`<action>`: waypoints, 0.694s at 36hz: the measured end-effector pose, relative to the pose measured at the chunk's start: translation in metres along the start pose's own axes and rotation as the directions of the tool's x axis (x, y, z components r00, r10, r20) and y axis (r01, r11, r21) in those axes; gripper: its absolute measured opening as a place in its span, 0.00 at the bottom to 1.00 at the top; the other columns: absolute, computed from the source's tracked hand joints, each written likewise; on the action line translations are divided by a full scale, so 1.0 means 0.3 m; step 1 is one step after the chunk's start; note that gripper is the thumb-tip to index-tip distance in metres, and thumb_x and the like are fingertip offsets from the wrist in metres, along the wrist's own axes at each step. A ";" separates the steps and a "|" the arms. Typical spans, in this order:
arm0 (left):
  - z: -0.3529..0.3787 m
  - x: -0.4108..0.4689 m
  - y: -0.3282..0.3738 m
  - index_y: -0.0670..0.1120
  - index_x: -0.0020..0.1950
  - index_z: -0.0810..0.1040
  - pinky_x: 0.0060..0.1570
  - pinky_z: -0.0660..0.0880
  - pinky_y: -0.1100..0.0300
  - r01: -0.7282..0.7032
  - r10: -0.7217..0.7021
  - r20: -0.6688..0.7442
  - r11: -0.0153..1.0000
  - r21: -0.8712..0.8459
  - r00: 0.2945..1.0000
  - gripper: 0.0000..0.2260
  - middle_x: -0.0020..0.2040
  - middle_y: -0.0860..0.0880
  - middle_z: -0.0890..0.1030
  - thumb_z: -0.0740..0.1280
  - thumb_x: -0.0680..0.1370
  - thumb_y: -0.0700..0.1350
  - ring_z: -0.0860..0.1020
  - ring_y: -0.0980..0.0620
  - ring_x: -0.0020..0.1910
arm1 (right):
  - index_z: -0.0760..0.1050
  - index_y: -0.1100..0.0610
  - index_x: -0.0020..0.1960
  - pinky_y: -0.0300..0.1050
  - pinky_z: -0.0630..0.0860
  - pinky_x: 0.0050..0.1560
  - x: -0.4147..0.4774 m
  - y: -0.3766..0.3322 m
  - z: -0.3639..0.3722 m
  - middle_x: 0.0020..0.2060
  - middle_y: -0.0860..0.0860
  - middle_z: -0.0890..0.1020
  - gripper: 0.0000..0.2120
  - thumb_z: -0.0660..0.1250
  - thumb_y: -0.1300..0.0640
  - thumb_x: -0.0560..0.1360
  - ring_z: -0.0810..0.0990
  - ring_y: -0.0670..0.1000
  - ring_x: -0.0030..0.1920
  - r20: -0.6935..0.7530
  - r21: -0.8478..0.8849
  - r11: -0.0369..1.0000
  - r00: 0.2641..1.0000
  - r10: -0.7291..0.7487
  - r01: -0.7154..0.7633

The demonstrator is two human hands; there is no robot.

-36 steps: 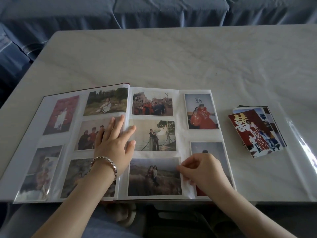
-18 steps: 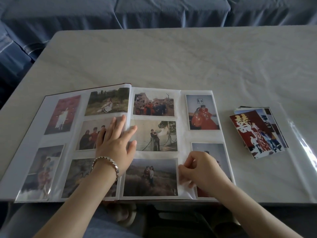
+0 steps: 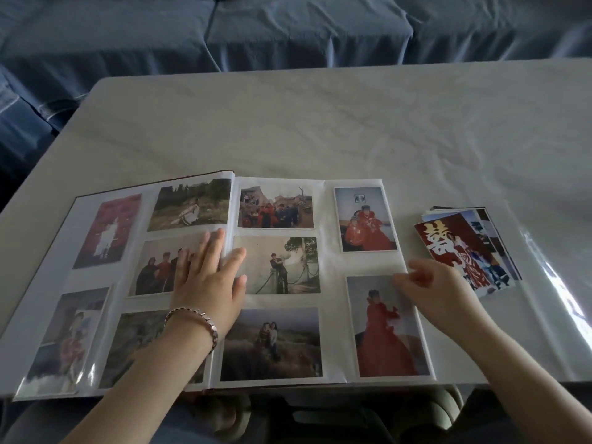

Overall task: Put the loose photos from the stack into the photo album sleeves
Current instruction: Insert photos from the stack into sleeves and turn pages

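An open photo album (image 3: 330, 264) lies at the table's near edge, its clear sleeves filled with photos on both pages. My left hand (image 3: 208, 280) rests flat across the centre fold, fingers spread, a metal bracelet on the wrist. My right hand (image 3: 429, 283) hovers over the right page's outer edge, fingers loosely curled and blurred, holding nothing. Below it sits the photo of a figure in a red dress (image 3: 386, 328) in the lower right sleeve. A fanned stack of loose photos (image 3: 464, 248) lies on the table just right of the album, a red-and-white picture on top.
The pale table (image 3: 320, 123) stretches far beyond the album. A shiny plastic sheet (image 3: 557, 283) covers its right side. Blue-draped seating (image 3: 288, 30) runs behind the table. My lap and a stool show below the near edge.
My right hand has lifted off the lower right sleeve and moved right and up toward the loose stack, uncovering the red-dress photo. My left hand has stayed on the fold.
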State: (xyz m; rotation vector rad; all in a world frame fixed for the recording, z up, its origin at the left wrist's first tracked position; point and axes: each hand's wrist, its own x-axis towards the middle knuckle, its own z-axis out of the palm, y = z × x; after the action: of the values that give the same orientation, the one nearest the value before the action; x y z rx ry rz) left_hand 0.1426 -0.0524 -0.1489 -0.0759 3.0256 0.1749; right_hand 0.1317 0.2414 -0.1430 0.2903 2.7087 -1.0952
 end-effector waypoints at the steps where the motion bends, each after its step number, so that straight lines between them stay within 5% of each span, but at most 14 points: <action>1: -0.004 0.002 0.013 0.55 0.73 0.61 0.68 0.32 0.55 -0.009 0.009 -0.014 1.000 0.002 1.000 0.20 0.78 0.51 0.43 0.55 0.81 0.51 0.37 0.51 0.75 | 0.76 0.57 0.58 0.33 0.67 0.35 0.001 0.009 -0.001 0.34 0.43 0.76 0.13 0.67 0.55 0.75 0.73 0.41 0.37 -0.016 0.042 0.999 1.000 0.008 -0.007; 5: -0.025 0.019 0.095 0.49 0.65 0.74 0.70 0.55 0.61 -0.082 0.078 -0.028 0.968 -0.239 0.997 0.15 0.73 0.50 0.63 0.63 0.78 0.45 0.59 0.52 0.72 | 0.75 0.55 0.62 0.32 0.70 0.33 -0.007 0.017 -0.026 0.35 0.44 0.78 0.16 0.68 0.57 0.74 0.76 0.41 0.37 -0.019 0.292 0.951 0.993 0.116 -0.105; 8: -0.052 0.049 0.186 0.47 0.61 0.76 0.48 0.67 0.77 -0.056 0.074 0.013 0.855 -0.516 0.997 0.12 0.59 0.52 0.78 0.65 0.78 0.44 0.74 0.59 0.54 | 0.78 0.46 0.51 0.41 0.77 0.33 -0.029 -0.006 -0.044 0.34 0.54 0.81 0.11 0.69 0.60 0.72 0.75 0.50 0.34 -0.032 0.459 0.888 0.998 0.054 -0.034; 11: -0.088 0.095 0.286 0.50 0.56 0.77 0.36 0.70 0.77 0.040 0.039 0.094 0.696 -0.717 0.995 0.09 0.45 0.60 0.78 0.66 0.77 0.48 0.78 0.64 0.44 | 0.75 0.43 0.50 0.33 0.76 0.33 -0.055 -0.041 -0.046 0.34 0.49 0.81 0.15 0.69 0.62 0.72 0.76 0.48 0.31 -0.026 0.484 0.870 0.995 -0.093 0.094; 15: -0.149 0.146 0.402 0.49 0.50 0.76 0.28 0.77 0.66 0.210 0.081 0.271 0.441 -0.873 0.959 0.12 0.43 0.55 0.80 0.68 0.73 0.55 0.81 0.63 0.35 | 0.73 0.40 0.51 0.31 0.77 0.36 -0.084 -0.088 -0.023 0.34 0.45 0.82 0.18 0.69 0.62 0.71 0.81 0.42 0.35 -0.013 0.457 0.858 0.967 -0.256 0.233; 21: -0.173 0.191 0.455 0.51 0.43 0.76 0.28 0.77 0.64 0.207 0.020 0.257 0.532 -0.821 0.966 0.11 0.41 0.52 0.82 0.73 0.70 0.55 0.81 0.56 0.41 | 0.73 0.41 0.53 0.35 0.79 0.42 -0.097 -0.117 0.010 0.39 0.44 0.80 0.18 0.70 0.62 0.71 0.79 0.43 0.39 -0.142 0.383 0.857 0.938 -0.315 0.345; 25: -0.176 0.195 0.445 0.46 0.42 0.80 0.29 0.78 0.61 0.302 0.022 0.345 0.431 -0.850 0.938 0.08 0.39 0.49 0.83 0.74 0.71 0.50 0.82 0.55 0.38 | 0.73 0.40 0.52 0.34 0.78 0.41 -0.096 -0.116 0.009 0.39 0.44 0.80 0.17 0.70 0.60 0.71 0.79 0.43 0.39 -0.152 0.404 0.845 0.937 -0.315 0.350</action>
State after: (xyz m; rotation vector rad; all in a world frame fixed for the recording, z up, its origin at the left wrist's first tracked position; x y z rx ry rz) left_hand 0.0715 0.0713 -0.0885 -0.3505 2.2131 1.6067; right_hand 0.1506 0.2119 -0.1145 -0.0874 2.6198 -1.8168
